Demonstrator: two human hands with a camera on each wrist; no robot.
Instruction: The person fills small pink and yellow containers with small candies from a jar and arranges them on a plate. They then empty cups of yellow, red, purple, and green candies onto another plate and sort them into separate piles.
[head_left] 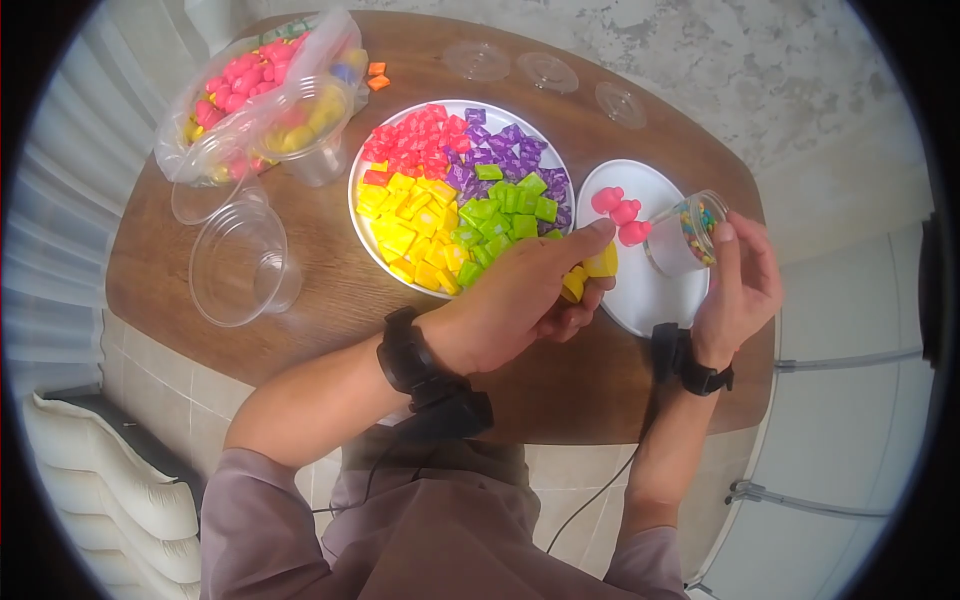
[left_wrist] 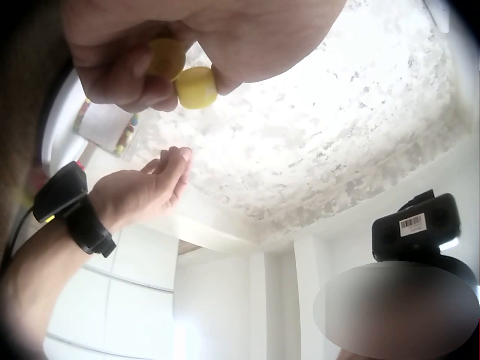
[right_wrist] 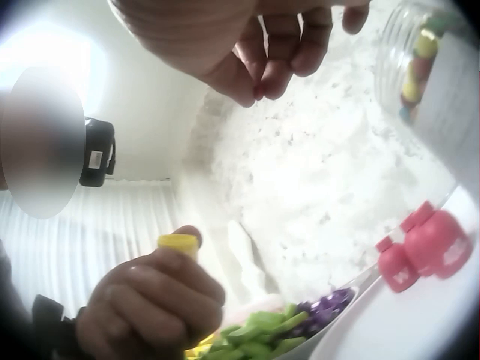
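Note:
My left hand grips yellow pieces at the white plate's left edge; the left wrist view shows two rounded yellow pieces between thumb and fingers. My right hand is beside a clear jar of coloured sweets with a white label. In the right wrist view its thumb and fingertips pinch a tiny red thing, apart from the jar. Several pink bear-shaped pieces lie on the smaller white plate, left of the jar.
A large round plate holds red, purple, yellow and green wrapped sweets. At the back left stand a plastic bag of pink and yellow pieces and clear cups. Clear lids and orange pieces lie along the back.

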